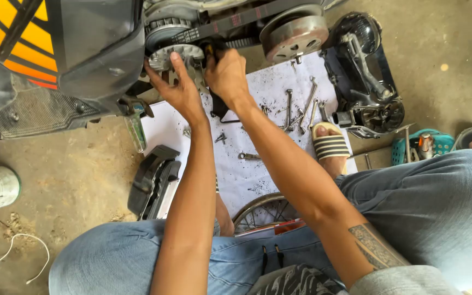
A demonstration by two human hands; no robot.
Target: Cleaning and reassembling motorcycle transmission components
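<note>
Left hand (178, 87) spread, fingers pressed on the finned silver metal drive pulley (177, 54) of a scooter engine, right hand (226, 74) closed on a black tool at the black rubber drive belt (230, 22), loose steel bolts (299, 109) near the far edge of white paper sheet (236, 175) on concrete floor (72, 175), black plastic cover (154, 180) at its left edge.

free: bare white sheet (247, 180) — blocked: scattered bolts (301, 109), black cover (154, 180)

Toothed silver drive pulley (178, 56), black belt (230, 23) looped over it, on scooter engine.
</note>
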